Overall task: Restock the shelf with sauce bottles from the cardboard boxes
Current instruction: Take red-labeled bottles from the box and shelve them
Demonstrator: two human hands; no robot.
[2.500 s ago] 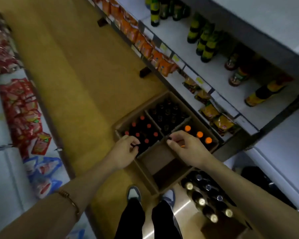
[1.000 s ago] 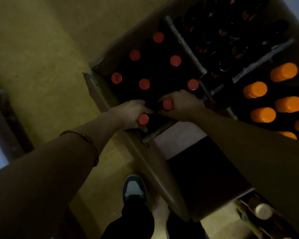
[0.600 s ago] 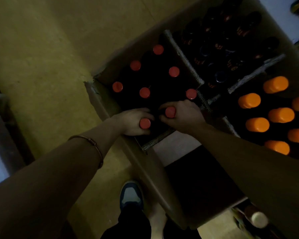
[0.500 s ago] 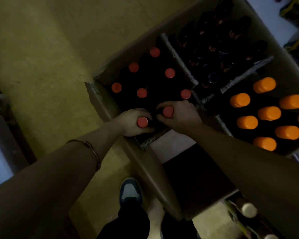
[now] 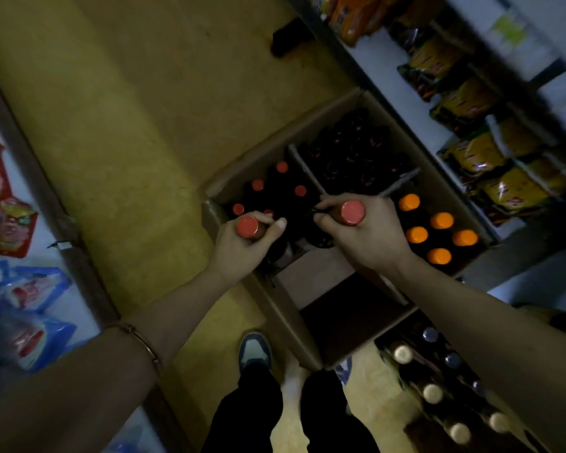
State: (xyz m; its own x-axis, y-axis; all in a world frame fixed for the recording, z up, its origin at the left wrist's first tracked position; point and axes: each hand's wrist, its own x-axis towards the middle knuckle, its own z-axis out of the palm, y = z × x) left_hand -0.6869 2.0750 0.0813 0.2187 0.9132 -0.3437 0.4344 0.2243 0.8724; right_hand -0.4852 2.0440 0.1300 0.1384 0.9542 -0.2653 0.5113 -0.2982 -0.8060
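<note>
A divided cardboard box (image 5: 275,299) sits on the floor at my feet. Its left compartment holds several dark red-capped sauce bottles (image 5: 257,184). My left hand (image 5: 242,246) grips the neck of one red-capped bottle (image 5: 247,226), raised above that compartment. My right hand (image 5: 363,237) grips a second red-capped bottle (image 5: 352,212), also raised. Orange-capped bottles (image 5: 441,220) fill the right compartment and black-capped ones (image 5: 356,155) the far one. The near compartment looks empty.
The shelf (image 5: 402,93) runs along the right with yellow and orange sachets (image 5: 474,155) on its lowest level. Another box of pale-capped bottles (image 5: 432,392) stands at lower right. Red and blue packets (image 5: 10,223) line the left shelf. My shoes (image 5: 254,349) stand by the box.
Both hands have lifted their red-capped bottles up out of the left compartment. The view has pulled back from the box, so the shelf at right shows again.
</note>
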